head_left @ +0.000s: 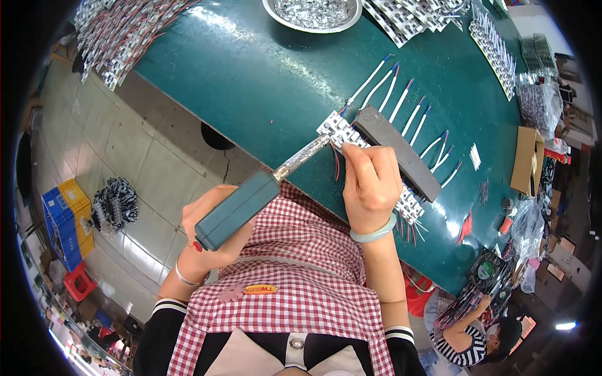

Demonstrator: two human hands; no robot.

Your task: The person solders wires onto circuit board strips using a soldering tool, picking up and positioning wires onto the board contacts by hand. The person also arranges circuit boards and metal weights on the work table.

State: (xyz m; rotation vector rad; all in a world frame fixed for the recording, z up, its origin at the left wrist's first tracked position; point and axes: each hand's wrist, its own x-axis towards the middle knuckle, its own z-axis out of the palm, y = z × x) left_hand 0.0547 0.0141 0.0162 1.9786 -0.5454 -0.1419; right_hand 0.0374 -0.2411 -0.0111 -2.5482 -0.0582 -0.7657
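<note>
My left hand (204,216) is wrapped round the green handle of a soldering gun (241,207). Its silvery shaft reaches up to the right, and the tip meets the near-left end of a strip of white circuit boards (342,130). Just right of that tip, my right hand (374,191) is closed in a pinch at the strip's edge; what lies between the fingertips is too small to make out. A dark grey bar (404,153) rests along the strip. White cables (380,88) with red and blue ends fan out beyond it, and thin red wires (337,166) hang at the near side.
A metal bowl (313,28) of small shiny pieces stands at the far edge of the green table (251,81). Stacked boards (119,37) lie far left, more at the far right. Red wire pieces (465,227) and a small fan (486,269) are at right. Another person (467,341) sits lower right.
</note>
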